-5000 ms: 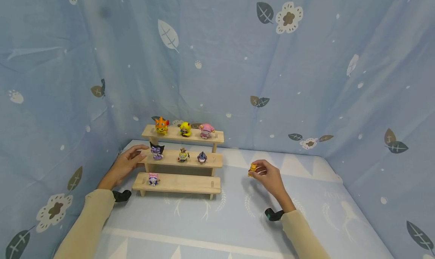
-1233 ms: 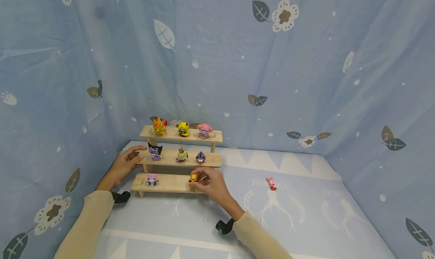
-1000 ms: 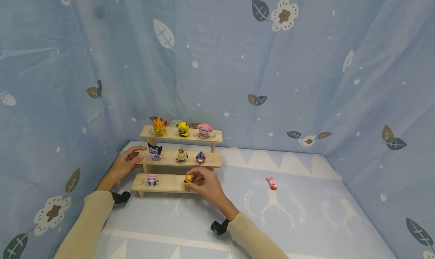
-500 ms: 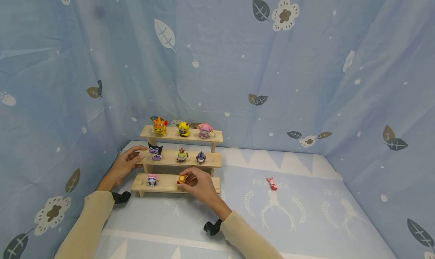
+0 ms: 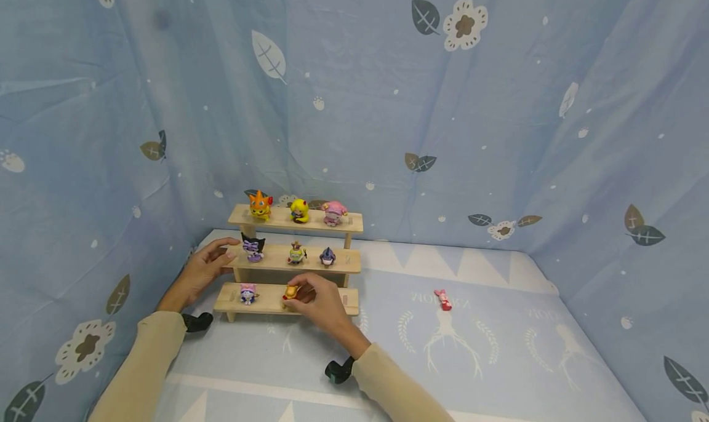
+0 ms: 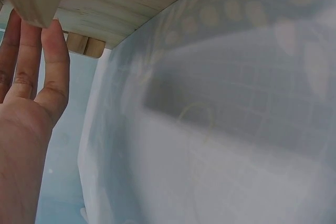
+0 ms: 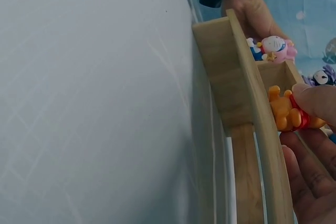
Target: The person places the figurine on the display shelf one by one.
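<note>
My right hand pinches a yellow bear figurine in a red shirt between thumb and fingers. The figurine is at the middle of the bottom tier of a wooden three-tier display stand. In the right wrist view the bear figurine is close to the board, and I cannot tell whether its base touches. My left hand rests against the stand's left end by the middle tier. Its fingers look mostly straight in the left wrist view, tips at the wood. A pink-hooded figurine stands left of the bear.
On the middle tier stand a black-eared purple figurine, a crowned yellow-green one and a blue one. The top tier bears orange, yellow-haired and pink figurines. A red-and-pink figurine lies on the cloth at right.
My right hand has brought the bear figurine from the cloth at right to the bottom tier, then slid leftward along it. The left hand has stayed at the stand's left end.
</note>
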Demonstrator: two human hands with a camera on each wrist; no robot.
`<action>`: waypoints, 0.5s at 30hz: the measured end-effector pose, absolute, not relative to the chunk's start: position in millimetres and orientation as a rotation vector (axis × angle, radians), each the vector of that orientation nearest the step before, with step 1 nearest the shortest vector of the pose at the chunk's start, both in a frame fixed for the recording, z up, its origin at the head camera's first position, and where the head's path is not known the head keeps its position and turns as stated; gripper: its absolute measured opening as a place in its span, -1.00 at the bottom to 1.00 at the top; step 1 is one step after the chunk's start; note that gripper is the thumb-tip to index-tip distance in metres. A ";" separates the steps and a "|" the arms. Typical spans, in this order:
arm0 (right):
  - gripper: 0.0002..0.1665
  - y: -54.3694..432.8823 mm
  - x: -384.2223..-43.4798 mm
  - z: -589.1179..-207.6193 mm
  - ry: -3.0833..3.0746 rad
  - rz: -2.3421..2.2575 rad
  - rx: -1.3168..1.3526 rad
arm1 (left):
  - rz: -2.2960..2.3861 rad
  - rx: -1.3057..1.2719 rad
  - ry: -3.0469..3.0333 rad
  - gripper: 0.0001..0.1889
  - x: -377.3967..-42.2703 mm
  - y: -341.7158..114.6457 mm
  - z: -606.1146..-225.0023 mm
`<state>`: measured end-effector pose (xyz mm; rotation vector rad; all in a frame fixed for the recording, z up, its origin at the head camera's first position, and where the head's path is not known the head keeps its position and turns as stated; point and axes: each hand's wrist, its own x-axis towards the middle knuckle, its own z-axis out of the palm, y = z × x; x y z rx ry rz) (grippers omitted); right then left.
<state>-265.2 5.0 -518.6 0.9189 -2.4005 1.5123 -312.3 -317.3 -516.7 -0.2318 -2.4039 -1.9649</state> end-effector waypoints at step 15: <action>-0.59 4.8 -262.4 -519.6 -2.394 1.498 0.936 | -1.964 -0.216 -2.413 -0.43 -314.9 -319.2 -519.6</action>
